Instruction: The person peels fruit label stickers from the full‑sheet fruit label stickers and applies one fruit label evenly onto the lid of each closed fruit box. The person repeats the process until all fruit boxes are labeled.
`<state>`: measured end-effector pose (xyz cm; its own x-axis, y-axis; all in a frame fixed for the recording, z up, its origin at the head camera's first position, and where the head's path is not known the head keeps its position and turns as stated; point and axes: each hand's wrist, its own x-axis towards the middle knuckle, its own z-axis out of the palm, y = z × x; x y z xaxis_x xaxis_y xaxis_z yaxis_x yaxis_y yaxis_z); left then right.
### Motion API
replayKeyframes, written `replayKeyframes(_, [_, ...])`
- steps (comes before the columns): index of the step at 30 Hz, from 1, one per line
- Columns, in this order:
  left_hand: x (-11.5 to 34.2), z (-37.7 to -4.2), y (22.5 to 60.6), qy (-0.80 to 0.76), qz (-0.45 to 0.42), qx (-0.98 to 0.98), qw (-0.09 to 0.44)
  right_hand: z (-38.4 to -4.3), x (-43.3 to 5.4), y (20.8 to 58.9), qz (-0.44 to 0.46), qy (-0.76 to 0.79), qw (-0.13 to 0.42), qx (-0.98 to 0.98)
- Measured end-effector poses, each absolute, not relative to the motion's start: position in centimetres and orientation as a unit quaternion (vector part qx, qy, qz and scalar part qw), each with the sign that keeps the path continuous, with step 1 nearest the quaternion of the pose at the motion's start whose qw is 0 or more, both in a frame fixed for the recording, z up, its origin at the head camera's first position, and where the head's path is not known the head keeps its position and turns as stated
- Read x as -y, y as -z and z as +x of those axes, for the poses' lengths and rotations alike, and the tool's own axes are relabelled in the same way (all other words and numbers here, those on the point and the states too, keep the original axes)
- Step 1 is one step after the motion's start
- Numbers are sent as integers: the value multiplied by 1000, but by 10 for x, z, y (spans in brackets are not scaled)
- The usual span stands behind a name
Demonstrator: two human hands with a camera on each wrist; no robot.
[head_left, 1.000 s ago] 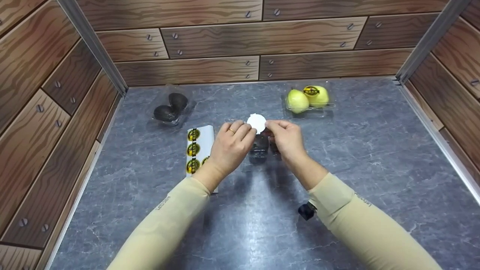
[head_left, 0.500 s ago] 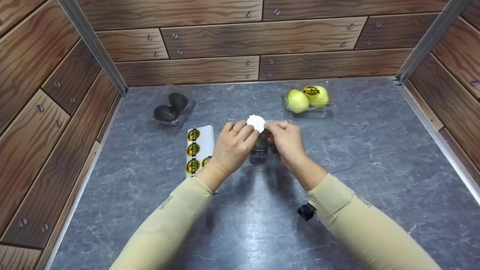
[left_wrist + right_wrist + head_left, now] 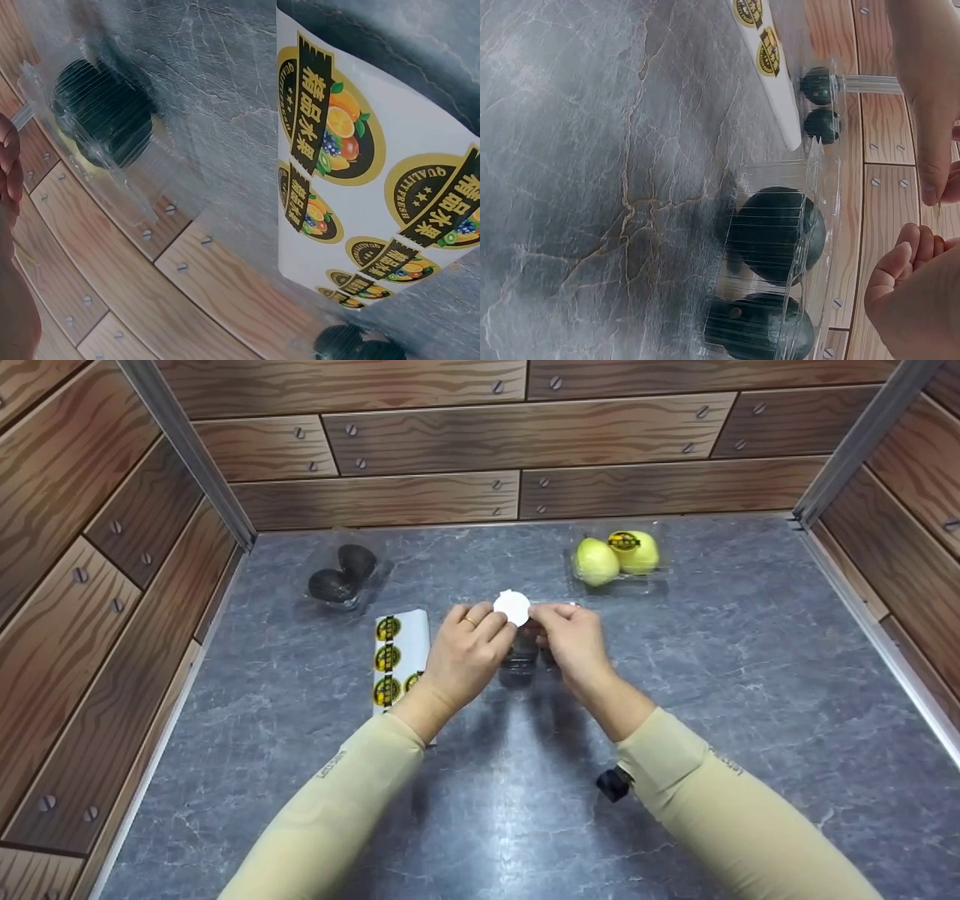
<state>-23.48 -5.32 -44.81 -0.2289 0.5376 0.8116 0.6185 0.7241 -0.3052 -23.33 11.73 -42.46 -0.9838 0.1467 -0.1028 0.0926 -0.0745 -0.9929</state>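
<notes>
Between my hands is a round white sticker (image 3: 511, 606), its plain side facing up and a small tab at its top. My left hand (image 3: 466, 654) pinches its left and lower edge, while my right hand (image 3: 576, 643) pinches the right edge. Below the hands stands a clear plastic clamshell box (image 3: 810, 165) holding dark green avocados (image 3: 776, 234), mostly hidden by the hands in the head view. To the left lies a white sheet (image 3: 411, 634) of round black-and-gold fruit stickers, partly covered by the left forearm.
At the back left sits another clear box with two dark avocados (image 3: 330, 583). At the back right, a clear box with two yellow-green pears (image 3: 597, 562) bears a black-and-gold sticker (image 3: 623, 541). Wood-patterned walls (image 3: 420, 442) enclose the grey marbled table (image 3: 712, 660).
The sticker and left hand have shifted very slightly since a second ago. Both hands keep their pinch, and everything else stays in place.
</notes>
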Motion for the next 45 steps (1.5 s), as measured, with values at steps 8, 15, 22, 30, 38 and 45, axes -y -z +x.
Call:
replayKeyframes(8, [54,-236,447,48,-372,778,504,-234,-119,427,-79,-722,24,687])
replayKeyframes(15, [56,-236,446,57,-364,769,522,-234,-121,428,-48,-746,10,664])
replayKeyframes(22, [56,-238,436,98,-339,751,557,-233,-126,430,25,-756,-5,654])
replayKeyframes(30, [58,-231,417,253,-285,791,479,-236,-137,432,49,-763,3,645])
replayKeyframes(38, [59,-226,402,502,-165,796,296,-243,-140,430,52,-737,25,673])
replayKeyframes(45, [58,-230,401,596,-108,768,207,-245,-139,431,58,-734,38,676])
